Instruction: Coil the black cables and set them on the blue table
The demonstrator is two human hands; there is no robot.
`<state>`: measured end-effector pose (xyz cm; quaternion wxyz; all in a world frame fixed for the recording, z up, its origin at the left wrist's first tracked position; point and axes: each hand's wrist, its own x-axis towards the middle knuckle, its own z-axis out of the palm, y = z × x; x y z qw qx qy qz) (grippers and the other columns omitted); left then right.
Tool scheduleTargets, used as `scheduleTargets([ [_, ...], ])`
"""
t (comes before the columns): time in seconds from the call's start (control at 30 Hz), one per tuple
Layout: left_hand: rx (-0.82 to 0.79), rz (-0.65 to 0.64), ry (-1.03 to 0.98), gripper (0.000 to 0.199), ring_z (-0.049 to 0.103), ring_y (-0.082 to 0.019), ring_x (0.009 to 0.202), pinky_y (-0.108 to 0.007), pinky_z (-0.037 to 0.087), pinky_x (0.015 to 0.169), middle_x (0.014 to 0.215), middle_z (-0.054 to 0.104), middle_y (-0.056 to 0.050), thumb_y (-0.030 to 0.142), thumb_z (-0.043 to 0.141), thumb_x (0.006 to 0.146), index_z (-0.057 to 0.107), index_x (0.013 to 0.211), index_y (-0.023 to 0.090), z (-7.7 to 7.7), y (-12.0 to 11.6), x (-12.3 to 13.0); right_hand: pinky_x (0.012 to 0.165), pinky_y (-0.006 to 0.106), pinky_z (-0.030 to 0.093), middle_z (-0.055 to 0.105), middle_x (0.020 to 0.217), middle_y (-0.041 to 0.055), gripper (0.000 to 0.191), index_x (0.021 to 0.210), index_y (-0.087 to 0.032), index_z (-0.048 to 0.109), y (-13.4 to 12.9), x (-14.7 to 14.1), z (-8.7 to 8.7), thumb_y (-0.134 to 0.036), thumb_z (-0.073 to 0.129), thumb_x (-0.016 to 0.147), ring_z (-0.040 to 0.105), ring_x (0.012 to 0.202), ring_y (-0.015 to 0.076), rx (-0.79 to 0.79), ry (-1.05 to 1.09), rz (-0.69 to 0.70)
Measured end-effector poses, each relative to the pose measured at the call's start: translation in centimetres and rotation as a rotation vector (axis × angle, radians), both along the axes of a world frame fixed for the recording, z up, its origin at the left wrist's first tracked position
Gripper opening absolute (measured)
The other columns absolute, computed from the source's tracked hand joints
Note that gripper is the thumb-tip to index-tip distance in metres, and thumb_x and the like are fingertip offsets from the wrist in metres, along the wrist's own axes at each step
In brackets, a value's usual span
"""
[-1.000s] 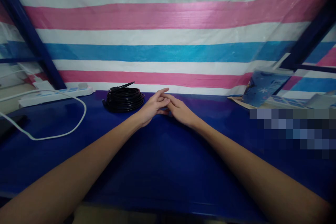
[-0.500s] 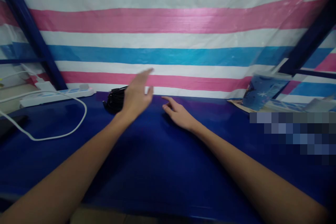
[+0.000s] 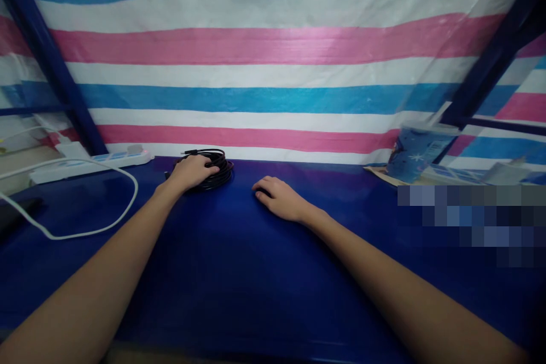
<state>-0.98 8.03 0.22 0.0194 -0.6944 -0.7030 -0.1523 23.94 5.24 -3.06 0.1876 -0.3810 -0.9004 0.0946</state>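
Note:
A coil of black cable [image 3: 218,175] lies at the back of the blue tabletop, left of the middle. Over its left and near side rests my left hand [image 3: 193,170], closed on the loops, with the thumb on top and the other fingertips partly hidden. One plug end of the cable sticks out above the hand. To the right of the coil and apart from it, my right hand [image 3: 279,198] lies on the table. Its fingers are loosely bent with the thumb apart, and I see nothing held in it.
A white power strip [image 3: 100,165] with a plugged-in charger [image 3: 73,149] stands at the back left. Its white cord [image 3: 135,189] loops across the table. At the right stands a blue patterned cup [image 3: 420,151] with a straw. Behind hangs a striped plastic sheet [image 3: 256,99].
My left hand has come down from above onto the black cable coil. My right hand has drawn slightly nearer, its fingers more bent. The view has tilted up a little.

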Motion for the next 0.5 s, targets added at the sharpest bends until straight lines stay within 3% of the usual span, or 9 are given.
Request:
scheduleTargets([
  [0.23, 0.394, 0.274, -0.102, 0.045, 0.063, -0.036, 0.098, -0.045, 0.047, 0.079, 0.1, 0.067, -0.022, 0.04, 0.033, 0.091, 0.06, 0.111, 0.01, 2.1, -1.6, -0.7, 0.093, 0.034, 0.039, 0.062, 0.112, 0.0095, 0.027, 0.107, -0.015, 0.062, 0.1, 0.0, -0.1, -0.021, 0.04, 0.092, 0.054, 0.105, 0.0197, 0.024, -0.001, 0.017],
  [0.4, 0.766, 0.529, -0.254, 0.04, 0.061, -0.033, 0.104, -0.046, 0.045, 0.087, 0.105, 0.065, -0.02, 0.03, 0.03, 0.092, 0.054, 0.115, 0.006, 4.1, -2.6, -2.2, 0.091, 0.033, 0.04, 0.062, 0.111, 0.0091, 0.026, 0.105, -0.016, 0.062, 0.3, 0.1, -0.2, -0.021, 0.04, 0.092, 0.055, 0.103, 0.0193, 0.027, 0.0, 0.018],
  [0.5, 1.081, 0.563, -0.416, 0.033, 0.059, -0.025, 0.102, -0.039, 0.044, 0.091, 0.104, 0.064, -0.014, 0.024, 0.032, 0.091, 0.055, 0.107, 0.006, 4.7, -2.4, -3.3, 0.091, 0.034, 0.039, 0.062, 0.111, 0.009, 0.026, 0.105, -0.016, 0.062, 0.3, 0.1, -0.3, -0.022, 0.04, 0.092, 0.054, 0.104, 0.0196, 0.03, 0.0, 0.019],
])
